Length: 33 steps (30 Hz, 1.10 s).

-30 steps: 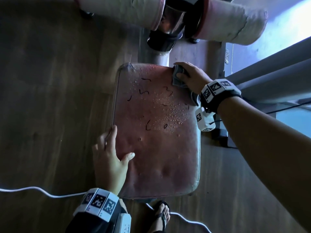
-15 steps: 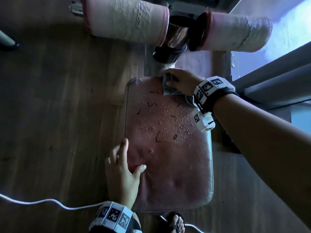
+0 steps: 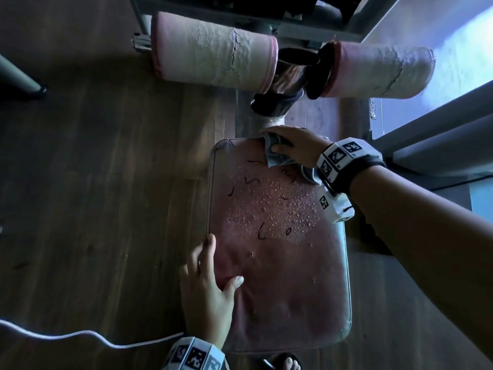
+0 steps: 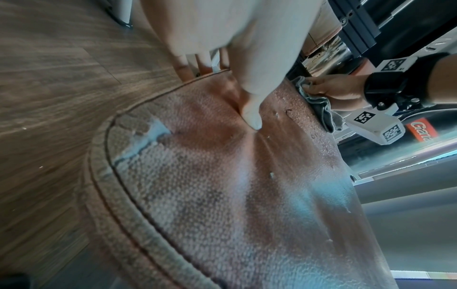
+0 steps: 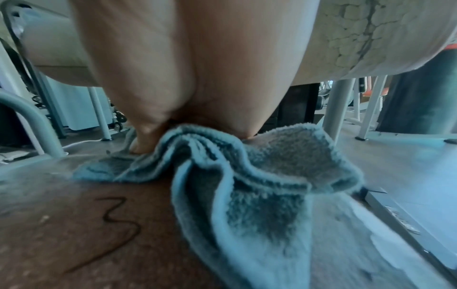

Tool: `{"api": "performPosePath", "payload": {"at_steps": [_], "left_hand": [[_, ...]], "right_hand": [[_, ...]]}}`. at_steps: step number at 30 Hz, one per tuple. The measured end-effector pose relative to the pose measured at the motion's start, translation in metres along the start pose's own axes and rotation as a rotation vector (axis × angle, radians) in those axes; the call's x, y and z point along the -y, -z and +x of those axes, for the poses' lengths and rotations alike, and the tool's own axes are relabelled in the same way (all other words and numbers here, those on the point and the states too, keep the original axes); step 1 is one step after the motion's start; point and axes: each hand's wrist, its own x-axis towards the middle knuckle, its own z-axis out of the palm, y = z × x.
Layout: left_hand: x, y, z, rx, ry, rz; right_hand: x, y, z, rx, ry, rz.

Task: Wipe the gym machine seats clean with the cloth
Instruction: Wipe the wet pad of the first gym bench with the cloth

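A worn reddish seat pad (image 3: 280, 276) (image 4: 222, 185) lies below me, wet with droplets and marked with dark squiggles (image 3: 260, 232) (image 5: 116, 221) in its far half. My right hand (image 3: 293, 145) (image 4: 331, 88) grips a grey-blue cloth (image 3: 277, 156) (image 5: 247, 185) (image 4: 319, 105) bunched under its fingers at the seat's far edge. My left hand (image 3: 210, 284) rests on the seat's near left edge, fingers straight along the rim and thumb (image 4: 252, 115) pressing into the pad.
Two cracked pink roller pads (image 3: 213, 62) (image 3: 378, 73) hang on a metal post (image 3: 290, 73) just beyond the seat. A grey frame bar (image 3: 440, 129) runs at the right. A white cable (image 3: 80, 335) crosses the wooden floor (image 3: 106, 182), and a sandalled foot (image 3: 288, 363) stands below the seat.
The right hand has slid the cloth leftward along the seat's far edge, from the right corner toward the middle. The left hand stays on the near left edge. The head view has shifted.
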Motion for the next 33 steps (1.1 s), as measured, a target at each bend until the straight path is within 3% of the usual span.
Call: {"api": "performPosePath", "payload": {"at_steps": [6, 11, 17, 23, 28, 33], "left_hand": [[-0.001, -0.002, -0.001, -0.007, 0.009, -0.008], [0.002, -0.002, -0.001, -0.015, 0.002, 0.001], [-0.004, -0.003, -0.002, -0.003, 0.028, -0.021], [-0.003, 0.000, 0.000, 0.020, 0.038, -0.036], [0.000, 0.001, 0.000, 0.026, 0.010, -0.028], [0.004, 0.000, 0.000, 0.017, -0.002, -0.015]], "right_hand": [[0.013, -0.005, 0.012, -0.035, -0.083, -0.075], [0.067, -0.013, 0.032, 0.033, 0.116, -0.127], [0.052, -0.005, 0.027, 0.038, 0.005, -0.110], [0.092, -0.022, 0.045, 0.064, 0.103, -0.163], [0.071, -0.013, 0.042, 0.078, 0.050, -0.048], [0.081, -0.023, 0.041, 0.034, 0.071, -0.170]]}}
